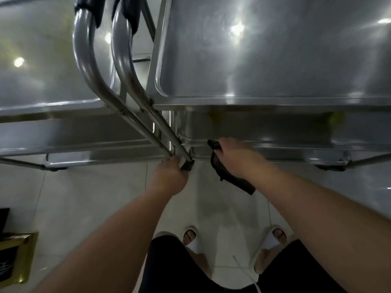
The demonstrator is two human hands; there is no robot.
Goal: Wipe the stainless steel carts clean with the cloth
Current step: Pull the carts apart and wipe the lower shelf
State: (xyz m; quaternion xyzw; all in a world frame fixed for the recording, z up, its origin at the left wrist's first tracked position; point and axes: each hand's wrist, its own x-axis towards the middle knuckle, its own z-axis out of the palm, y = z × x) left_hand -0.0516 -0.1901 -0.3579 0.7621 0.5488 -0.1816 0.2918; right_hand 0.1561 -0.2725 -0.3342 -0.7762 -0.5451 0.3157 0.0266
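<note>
Two stainless steel carts stand side by side ahead of the person: the left cart (42, 81) and the right cart (275, 60), each with a flat top tray and shelves below. Their bent tubular handles (118, 66) meet between them and run down to the lower corner.

The right hand (234, 157) grips a dark cloth (230, 176), fingers curled round it, at the near left corner of the right cart's lower shelf rim (275, 144). Part of the cloth hangs loose below the hand.

The left hand (171, 174) is curled round the foot of the handle tubes, apparently steadying the frame.

The rim's long axis runs left to right, extending rightward from the right hand. That hand is nearer; the next wipe probably travels rightward along the rim.
</note>
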